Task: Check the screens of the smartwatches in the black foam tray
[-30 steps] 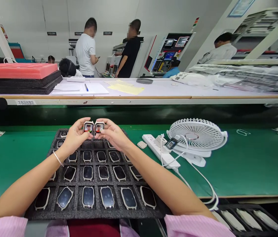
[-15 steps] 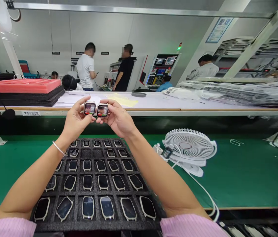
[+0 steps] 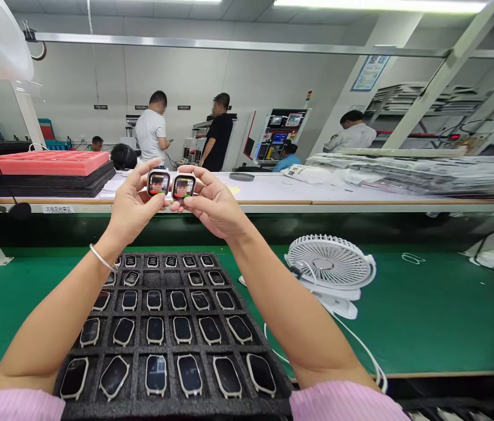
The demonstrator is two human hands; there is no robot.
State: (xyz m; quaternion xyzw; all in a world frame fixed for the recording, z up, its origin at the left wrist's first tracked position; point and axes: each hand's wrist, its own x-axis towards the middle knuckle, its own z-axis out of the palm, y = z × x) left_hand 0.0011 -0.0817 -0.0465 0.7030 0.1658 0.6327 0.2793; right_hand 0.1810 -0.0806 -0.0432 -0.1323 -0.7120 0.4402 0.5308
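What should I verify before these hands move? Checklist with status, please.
1. Left hand gripping left smartwatch: ok.
2. Right hand gripping right smartwatch: ok.
3. Both of those lit: ok, images showing.
4. Their backs: cannot tell, turned away from the camera.
5. Foam tray below the hands, its visible watches face up: ok.
6. Clip fan apart from both hands: ok.

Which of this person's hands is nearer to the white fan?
Right. The right hand, holding a watch, is to the left of the white fan; the left hand, holding another watch, is farther left.
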